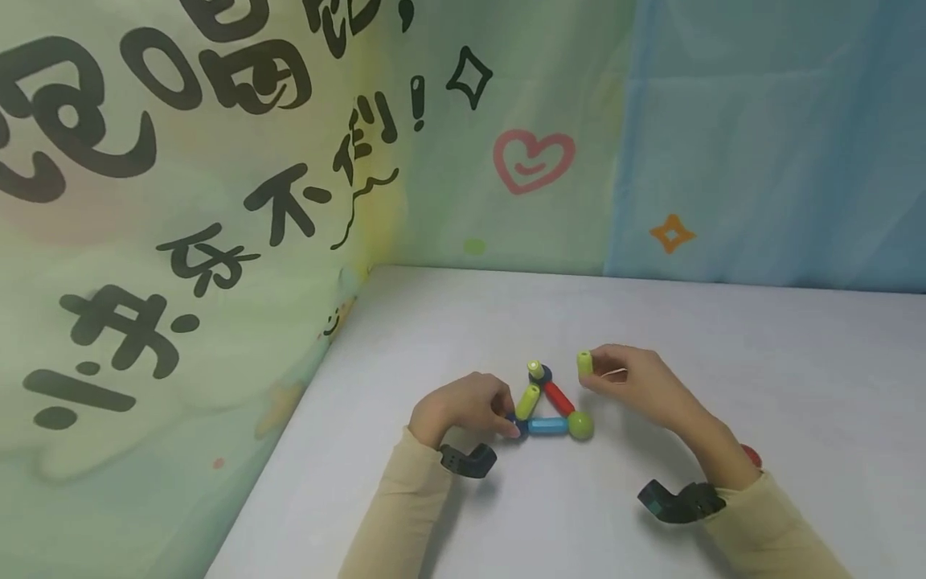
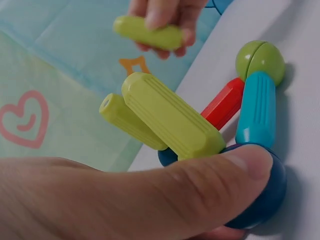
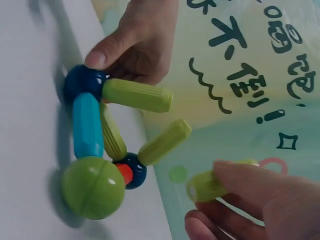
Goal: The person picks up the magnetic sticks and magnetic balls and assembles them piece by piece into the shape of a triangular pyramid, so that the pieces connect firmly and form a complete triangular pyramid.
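A triangle of magnetic rods and balls lies on the white table. My left hand grips its near-left dark blue ball, thumb across the front. From that ball a light blue rod runs to a green ball, and a red rod links the green ball to the far dark blue ball. A yellow-green rod forms the third side. Two more yellow-green rods stick up, one from each dark blue ball. Beside the triangle, my right hand pinches a loose yellow-green rod in the air.
A red ball shows partly behind the right forearm. Printed curtains stand at the left and the back of the white table. Each wrist wears a dark camera.
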Tool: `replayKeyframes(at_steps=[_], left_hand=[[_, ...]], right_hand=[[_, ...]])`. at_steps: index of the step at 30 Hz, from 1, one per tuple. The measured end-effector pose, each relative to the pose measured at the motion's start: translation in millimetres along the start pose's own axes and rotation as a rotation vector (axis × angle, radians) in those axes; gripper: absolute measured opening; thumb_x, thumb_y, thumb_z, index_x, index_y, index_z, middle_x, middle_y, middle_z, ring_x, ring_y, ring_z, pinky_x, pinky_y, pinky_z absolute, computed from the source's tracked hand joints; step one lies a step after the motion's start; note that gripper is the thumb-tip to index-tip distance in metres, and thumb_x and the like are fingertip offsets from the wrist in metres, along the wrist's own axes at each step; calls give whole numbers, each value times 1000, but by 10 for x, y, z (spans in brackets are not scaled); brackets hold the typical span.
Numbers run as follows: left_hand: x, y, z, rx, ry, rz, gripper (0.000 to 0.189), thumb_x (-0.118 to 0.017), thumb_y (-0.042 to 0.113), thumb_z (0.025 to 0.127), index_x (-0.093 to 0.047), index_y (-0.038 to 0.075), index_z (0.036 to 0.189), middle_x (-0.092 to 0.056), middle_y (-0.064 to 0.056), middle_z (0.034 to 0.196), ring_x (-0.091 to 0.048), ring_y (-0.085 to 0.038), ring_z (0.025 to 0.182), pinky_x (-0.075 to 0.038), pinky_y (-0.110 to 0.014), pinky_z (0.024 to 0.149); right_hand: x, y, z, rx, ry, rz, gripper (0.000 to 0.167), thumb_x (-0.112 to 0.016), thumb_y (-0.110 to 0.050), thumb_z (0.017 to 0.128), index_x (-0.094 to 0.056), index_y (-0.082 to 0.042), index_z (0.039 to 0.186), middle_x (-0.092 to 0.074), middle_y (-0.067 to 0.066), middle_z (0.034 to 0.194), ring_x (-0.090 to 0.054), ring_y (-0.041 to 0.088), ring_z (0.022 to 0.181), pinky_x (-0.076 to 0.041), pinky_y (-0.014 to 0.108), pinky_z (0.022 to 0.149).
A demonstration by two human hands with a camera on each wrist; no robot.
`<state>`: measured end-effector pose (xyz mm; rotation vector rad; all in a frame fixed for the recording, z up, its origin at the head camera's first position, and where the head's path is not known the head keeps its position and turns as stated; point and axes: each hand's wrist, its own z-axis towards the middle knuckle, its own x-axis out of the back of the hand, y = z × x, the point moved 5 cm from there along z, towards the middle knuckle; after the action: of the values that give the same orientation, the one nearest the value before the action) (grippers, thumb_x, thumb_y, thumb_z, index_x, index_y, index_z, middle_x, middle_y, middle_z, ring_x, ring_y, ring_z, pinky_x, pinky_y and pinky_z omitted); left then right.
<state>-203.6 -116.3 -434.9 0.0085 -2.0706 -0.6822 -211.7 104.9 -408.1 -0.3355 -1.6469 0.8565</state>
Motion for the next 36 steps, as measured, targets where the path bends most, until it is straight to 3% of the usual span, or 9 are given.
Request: replayKeyframes(at_steps=[15, 25, 30, 36], left_hand=[[21, -50, 13, 6, 8, -9, 21, -77, 35, 78, -67, 21, 90, -61, 9, 82, -53, -7, 76, -44, -23, 69], [9, -55, 39, -11, -6, -14, 23, -76, 37, 79, -66, 21, 91, -61, 9, 83, -54, -7, 77, -44, -23, 70], [54, -124, 33, -30, 25, -74, 44, -75, 44, 78, -62, 18, 111, -63, 10, 83, -57, -7, 78, -46, -24, 72], [98, -205, 72, -82, 93, -152, 73, -75, 42, 79, -42, 23, 141, -65, 10, 83, -59, -6, 78, -47, -26, 75]], right_hand=[[-242, -113, -12, 109, -103, -68, 29, -74, -19, 82, -69, -6, 108, -70, 1, 94, -64, 16, 89, -54, 38, 81], [-276, -121, -14, 127, -93, -79, 29, -73, -16, 82, -68, -4, 109, -69, 2, 94, -63, 18, 90, -54, 39, 81], [-312, -135, -5, 139, -91, -103, 29, -73, -18, 82, -69, -4, 107, -68, 0, 90, -63, 16, 87, -54, 37, 79], [-347, -119, 15, 137, -90, -157, 29, -75, -23, 80, -71, -6, 104, -66, -3, 86, -58, 10, 80, -52, 32, 74]])
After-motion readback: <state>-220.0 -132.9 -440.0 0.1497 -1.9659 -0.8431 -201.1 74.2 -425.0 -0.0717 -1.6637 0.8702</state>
